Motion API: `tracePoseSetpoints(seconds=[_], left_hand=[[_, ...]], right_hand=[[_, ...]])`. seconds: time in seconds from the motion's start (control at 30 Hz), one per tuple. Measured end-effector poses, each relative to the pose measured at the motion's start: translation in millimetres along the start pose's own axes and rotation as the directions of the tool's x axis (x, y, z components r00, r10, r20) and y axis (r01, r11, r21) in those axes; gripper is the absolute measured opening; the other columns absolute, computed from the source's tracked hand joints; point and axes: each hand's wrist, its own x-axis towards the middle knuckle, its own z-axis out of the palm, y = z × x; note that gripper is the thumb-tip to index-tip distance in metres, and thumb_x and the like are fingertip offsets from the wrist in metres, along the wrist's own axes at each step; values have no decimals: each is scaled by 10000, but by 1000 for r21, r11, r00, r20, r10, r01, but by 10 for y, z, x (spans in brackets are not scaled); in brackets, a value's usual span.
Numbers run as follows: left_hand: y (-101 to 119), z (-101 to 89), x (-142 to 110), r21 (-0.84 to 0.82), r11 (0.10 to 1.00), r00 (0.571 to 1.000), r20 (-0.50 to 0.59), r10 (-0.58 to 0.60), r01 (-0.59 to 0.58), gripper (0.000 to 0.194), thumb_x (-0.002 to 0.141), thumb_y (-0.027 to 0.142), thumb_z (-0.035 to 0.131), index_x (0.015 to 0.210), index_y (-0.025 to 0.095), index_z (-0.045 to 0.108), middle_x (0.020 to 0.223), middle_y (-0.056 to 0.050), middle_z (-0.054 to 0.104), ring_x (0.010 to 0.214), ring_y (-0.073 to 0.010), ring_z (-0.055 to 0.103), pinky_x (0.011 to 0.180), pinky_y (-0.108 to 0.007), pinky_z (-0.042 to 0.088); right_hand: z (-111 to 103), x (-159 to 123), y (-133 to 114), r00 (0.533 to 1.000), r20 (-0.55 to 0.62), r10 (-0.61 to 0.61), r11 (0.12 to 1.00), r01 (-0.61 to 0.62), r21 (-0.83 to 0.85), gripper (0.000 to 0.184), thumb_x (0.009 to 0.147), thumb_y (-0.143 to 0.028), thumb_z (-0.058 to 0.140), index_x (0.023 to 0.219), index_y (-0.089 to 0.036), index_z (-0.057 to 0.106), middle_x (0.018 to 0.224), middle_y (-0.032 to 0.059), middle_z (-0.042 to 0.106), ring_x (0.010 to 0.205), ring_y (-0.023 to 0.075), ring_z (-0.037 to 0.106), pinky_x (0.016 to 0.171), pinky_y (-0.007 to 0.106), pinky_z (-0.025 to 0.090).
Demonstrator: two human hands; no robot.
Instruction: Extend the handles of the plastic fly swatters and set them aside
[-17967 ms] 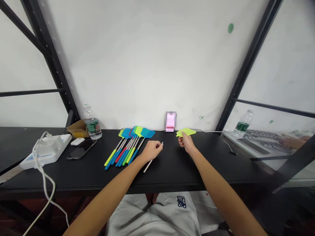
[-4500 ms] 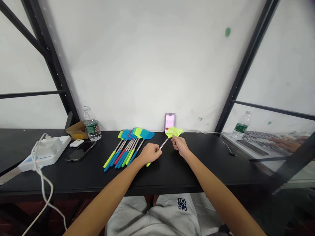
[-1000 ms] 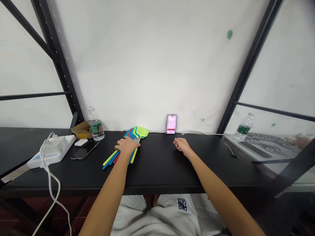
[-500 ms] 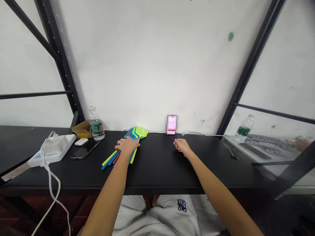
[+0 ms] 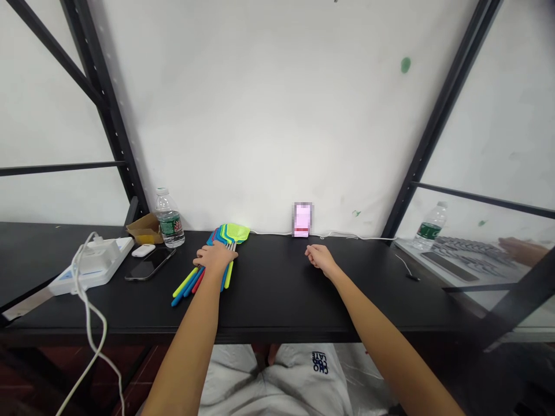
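Observation:
A bundle of fly swatters (image 5: 236, 233) in yellow-green, blue and red lies on the black table, heads toward the wall and handles fanned toward me. My left hand (image 5: 215, 254) is laid over their necks from above, fingers wrapped across the bundle; its grip underneath is hidden. To the right, my right hand (image 5: 318, 255) rests on the tabletop as a closed fist, apart from the swatters, with nothing visible in it.
Left of the swatters are a phone (image 5: 150, 264), a white earbud case (image 5: 143, 251), a water bottle (image 5: 170, 222), a cardboard box (image 5: 145, 230) and a power strip (image 5: 96, 263) with cables. Another phone (image 5: 302, 219) leans on the wall. At right, a person's hand (image 5: 520, 251) shows.
My left hand has slid the fly swatters to the left across the table. My right fist has stayed almost still. A person's hand has appeared at the right edge.

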Motion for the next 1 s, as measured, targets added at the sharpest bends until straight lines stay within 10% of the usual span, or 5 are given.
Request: tracePoseSetpoints(seconds=[0.5,1.0], left_hand=[[97,151,-205,22,983,947,-263,183,-184,527,718,282,609,1204,114,494,1282,-247,462,1184,-398,413,921,-562,322],[89,129,-180,6,966,933,-255,252,-259,339,763,261,526,1046,112,639,1229,-223,501,1174,-399,418,920,-544,353]], right_hand=[[-6,16,34,999,8,-45,997,45,-64,261,814,-365,542,654,-160,563,480,-18,490,364,61,352,369,191,230],[-7,72,102,994,-3,-107,979,105,-173,291,824,-376,500,664,-157,606,503,-6,528,396,76,412,433,205,295]])
